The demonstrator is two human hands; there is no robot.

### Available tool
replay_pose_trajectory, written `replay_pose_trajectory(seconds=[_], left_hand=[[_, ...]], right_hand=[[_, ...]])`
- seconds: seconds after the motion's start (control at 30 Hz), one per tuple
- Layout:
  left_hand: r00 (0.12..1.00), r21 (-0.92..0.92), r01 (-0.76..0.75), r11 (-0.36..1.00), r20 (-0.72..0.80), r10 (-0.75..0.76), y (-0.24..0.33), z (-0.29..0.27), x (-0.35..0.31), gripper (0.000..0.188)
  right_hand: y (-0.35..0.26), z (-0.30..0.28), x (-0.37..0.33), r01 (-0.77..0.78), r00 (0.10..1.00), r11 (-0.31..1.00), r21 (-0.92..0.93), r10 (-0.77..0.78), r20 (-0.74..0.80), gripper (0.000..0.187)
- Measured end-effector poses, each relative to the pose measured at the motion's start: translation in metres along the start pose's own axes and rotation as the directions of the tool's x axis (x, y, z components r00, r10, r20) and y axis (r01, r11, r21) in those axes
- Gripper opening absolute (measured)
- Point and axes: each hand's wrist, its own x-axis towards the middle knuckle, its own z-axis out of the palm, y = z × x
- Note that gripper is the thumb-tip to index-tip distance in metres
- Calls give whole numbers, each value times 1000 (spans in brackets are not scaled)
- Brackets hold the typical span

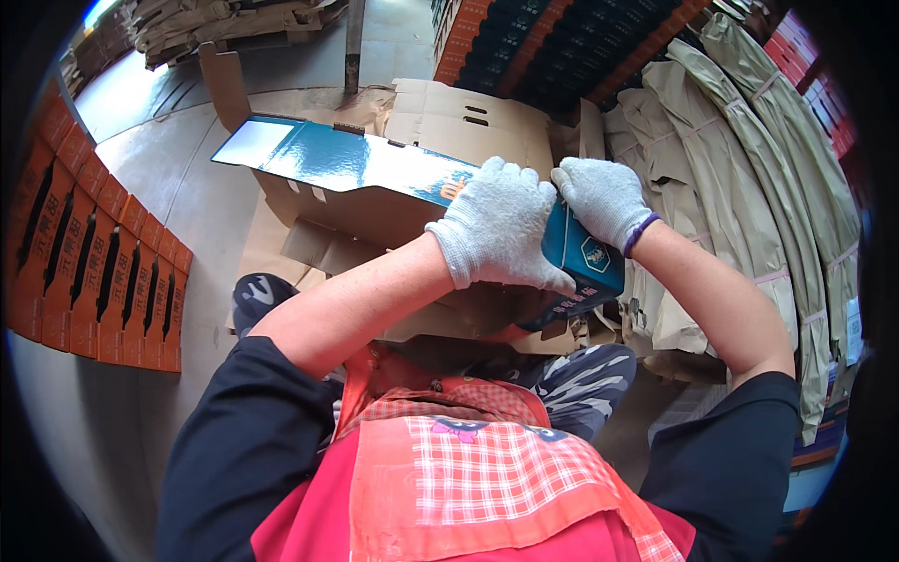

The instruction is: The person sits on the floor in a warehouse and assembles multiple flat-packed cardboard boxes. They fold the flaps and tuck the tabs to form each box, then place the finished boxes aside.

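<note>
A partly folded teal cardboard box (346, 161) lies in front of me, its glossy printed side up and its brown inner side showing below. My left hand (498, 225), in a pale grey knit glove, grips the box near its right end, fingers curled over the top edge and thumb stretched down along the teal end panel. Close beside it, my right hand (601, 201), in a matching glove with a purple cuff, is closed on the far corner of that same end. The fingertips of both hands are hidden behind the cardboard.
Orange boxes (103, 253) stand in a row at the left. Dark and orange stacked boxes (552, 47) rise at the back. Bundled tan cardboard (702, 178) leans at the right. Flat brown cardboard (468, 117) lies behind the box, near a metal post (353, 47).
</note>
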Motion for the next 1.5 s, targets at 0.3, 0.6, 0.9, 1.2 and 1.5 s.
replay_pose_trajectory(seconds=[0.3, 0.6, 0.9, 1.2, 1.5], left_hand=[[999, -5, 22, 1000, -40, -23, 6, 5, -23, 88], [889, -948, -149, 280, -252, -381, -40, -11, -39, 58], [957, -157, 265, 951, 166, -240, 1, -41, -208, 137], [991, -134, -134, 982, -21, 132, 26, -22, -79, 91], [928, -391, -224, 893, -366, 73, 54, 46, -34, 98]], right_hand=[[-19, 18, 15, -94, 993, 977, 192, 106, -51, 28], [-64, -42, -10, 341, 939, 865, 369, -332, -90, 70], [64, 39, 8, -10, 992, -147, 989, 125, 29, 54], [-55, 246, -32, -359, 933, 375, 855, 122, 339, 47], [8, 15, -88, 509, 645, 159, 846, 579, -498, 31]])
